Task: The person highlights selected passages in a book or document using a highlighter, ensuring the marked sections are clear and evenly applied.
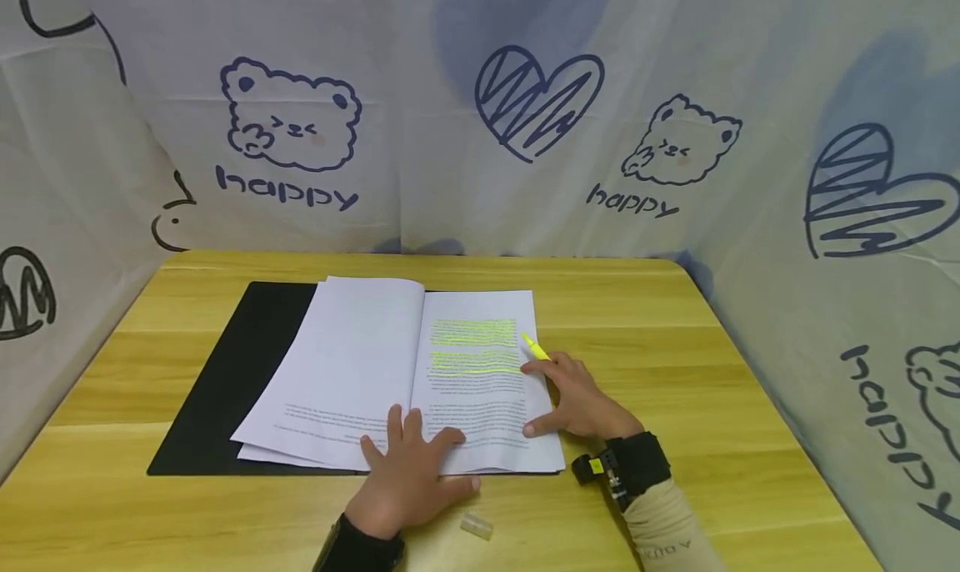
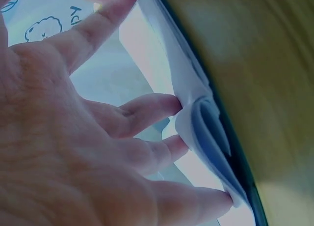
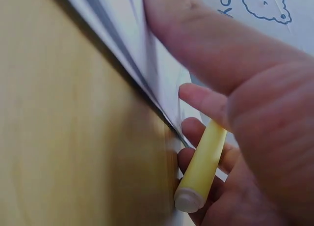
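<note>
An open stack of white printed pages (image 1: pixel 405 372) lies on a black folder (image 1: pixel 225 372) on the wooden table (image 1: pixel 675 372). Two blocks of text on the right page (image 1: pixel 472 347) are marked yellow. My left hand (image 1: pixel 408 472) lies flat with spread fingers (image 2: pixel 147 113) on the bottom edge of the pages (image 2: pixel 206 132). My right hand (image 1: pixel 573 397) rests at the right page's edge and holds a yellow highlighter (image 1: pixel 536 348), its tip pointing at the marked lines. In the right wrist view the highlighter (image 3: pixel 201 169) lies across my curled fingers beside the page edge (image 3: pixel 147 64).
A small clear cap (image 1: pixel 477 525) lies on the table near the front edge, between my two wrists. White cloth printed with bears and hearts (image 1: pixel 480 113) walls the table at the back and both sides.
</note>
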A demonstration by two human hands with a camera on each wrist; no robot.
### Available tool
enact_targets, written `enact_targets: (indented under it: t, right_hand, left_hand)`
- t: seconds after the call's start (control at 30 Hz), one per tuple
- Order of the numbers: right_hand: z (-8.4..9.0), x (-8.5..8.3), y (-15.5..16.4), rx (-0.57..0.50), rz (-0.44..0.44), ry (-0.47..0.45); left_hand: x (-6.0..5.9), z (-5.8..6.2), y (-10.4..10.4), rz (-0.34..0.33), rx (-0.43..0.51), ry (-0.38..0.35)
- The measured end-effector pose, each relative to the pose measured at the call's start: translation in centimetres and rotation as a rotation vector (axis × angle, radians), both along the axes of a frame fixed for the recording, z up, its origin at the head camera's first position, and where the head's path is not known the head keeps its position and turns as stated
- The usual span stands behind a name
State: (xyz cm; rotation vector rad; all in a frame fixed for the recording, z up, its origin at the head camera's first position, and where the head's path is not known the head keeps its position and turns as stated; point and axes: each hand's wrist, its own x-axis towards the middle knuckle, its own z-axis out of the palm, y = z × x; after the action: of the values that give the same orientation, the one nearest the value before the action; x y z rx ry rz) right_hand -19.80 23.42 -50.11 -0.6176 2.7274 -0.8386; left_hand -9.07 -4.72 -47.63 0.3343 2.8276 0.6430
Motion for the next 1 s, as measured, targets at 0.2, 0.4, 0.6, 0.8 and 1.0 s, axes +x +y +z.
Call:
enact_targets:
  t: [0.2,0.4,0.6,0.8,1.0]
  right_hand:
    - [-0.2,0.1,-0.2,-0.024,-0.006,0.013]
    - [-0.2,0.0,-0.9,-0.033,-0.014,0.063]
    - [-0.3,-0.1,-1.4,-0.151,-0.056,0.118]
    - [-0.1,0.0,-2.0,-0.296,-0.158,0.182]
    - [0.3,0.4,-2.5,-0.369,-0.163,0.206]
  left_hand:
    - [0.2,-0.2,0.6,0.002,-0.073,-0.016]
    - [0.2,-0.2,0.7,0.019,-0.062,0.006]
    - [0.6,-0.7,0.5,0.033,0.001,0.143]
    - [0.7,-1.0,0.4,0.050,0.066,0.426]
    - [0.1,-0.6,0.3,0.118,0.159,0.588]
